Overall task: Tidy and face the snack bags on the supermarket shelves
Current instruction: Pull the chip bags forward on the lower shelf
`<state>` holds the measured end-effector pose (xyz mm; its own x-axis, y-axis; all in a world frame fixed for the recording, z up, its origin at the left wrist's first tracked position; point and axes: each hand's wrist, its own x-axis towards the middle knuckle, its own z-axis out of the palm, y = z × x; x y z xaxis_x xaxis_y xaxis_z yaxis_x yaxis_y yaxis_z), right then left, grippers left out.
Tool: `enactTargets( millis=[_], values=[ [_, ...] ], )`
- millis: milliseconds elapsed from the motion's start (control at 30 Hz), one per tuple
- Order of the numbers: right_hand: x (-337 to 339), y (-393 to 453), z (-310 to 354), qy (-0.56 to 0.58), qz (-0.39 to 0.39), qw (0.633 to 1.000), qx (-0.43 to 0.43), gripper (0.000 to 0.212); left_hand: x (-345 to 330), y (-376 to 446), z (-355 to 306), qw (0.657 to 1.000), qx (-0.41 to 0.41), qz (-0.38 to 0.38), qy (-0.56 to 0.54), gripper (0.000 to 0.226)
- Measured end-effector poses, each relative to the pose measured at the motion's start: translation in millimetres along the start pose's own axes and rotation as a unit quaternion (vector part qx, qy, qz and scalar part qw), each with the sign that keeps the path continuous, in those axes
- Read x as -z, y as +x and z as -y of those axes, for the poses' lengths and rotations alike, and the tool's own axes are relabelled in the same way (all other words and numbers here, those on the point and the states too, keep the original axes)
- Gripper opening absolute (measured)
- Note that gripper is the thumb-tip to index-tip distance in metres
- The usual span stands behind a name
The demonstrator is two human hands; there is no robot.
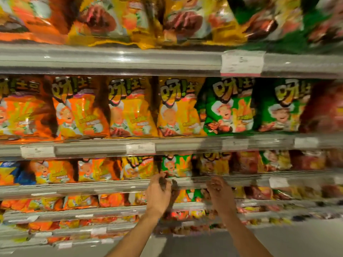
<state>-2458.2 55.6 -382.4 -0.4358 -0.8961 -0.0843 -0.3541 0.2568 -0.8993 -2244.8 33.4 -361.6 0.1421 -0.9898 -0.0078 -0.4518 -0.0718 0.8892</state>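
The whole view is blurred by motion. Rows of snack bags stand upright on several shelves: orange bags (81, 108), yellow bags (178, 108) and green bags (228, 106) on the middle shelf. My left hand (159, 191) is raised to the front rail of the third shelf (111, 186), just below a small green bag (176, 165). Its fingertips are at a dark brown bag edge; whether they grip it is unclear. My right hand (219, 188) hovers beside it at the same rail, fingers loosely curled with nothing in them.
White price tags (242, 63) hang on the shelf rails. A blue bag (11, 171) sits at the far left of the third shelf, red bags (308, 160) at its right. Lower shelves hold smaller packets. Grey floor (297, 242) lies at the bottom right.
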Motion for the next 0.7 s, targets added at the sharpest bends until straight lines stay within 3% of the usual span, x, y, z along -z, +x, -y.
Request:
enactTargets(
  millis=[167, 367, 433, 500, 600, 700],
  values=[
    [47, 41, -11, -0.087, -0.053, 0.993, 0.063, 0.061, -34, 7, -17, 0.999, 0.007, -0.038, 0.008, 0.048],
    [55, 91, -4, -0.056, 0.095, 0.994, -0.007, 0.110, -38, 45, -25, 0.998, 0.067, 0.005, -0.015, 0.087],
    [50, 104, -1, -0.064, 0.122, 0.990, -0.028, 0.124, -36, 57, -24, 0.998, 0.065, 0.023, -0.015, 0.071],
    [45, 112, 0, -0.068, 0.140, 0.988, -0.023, 0.123, -35, 67, -24, 0.997, 0.058, 0.035, -0.029, 0.056],
    [39, 120, -4, -0.048, 0.151, 0.987, -0.006, 0.114, -37, 83, -20, 0.995, 0.063, 0.061, -0.038, 0.056],
    [36, 126, -5, -0.030, 0.150, 0.988, 0.017, 0.121, -37, 92, -19, 0.989, 0.066, 0.099, -0.083, 0.064]
  ],
)
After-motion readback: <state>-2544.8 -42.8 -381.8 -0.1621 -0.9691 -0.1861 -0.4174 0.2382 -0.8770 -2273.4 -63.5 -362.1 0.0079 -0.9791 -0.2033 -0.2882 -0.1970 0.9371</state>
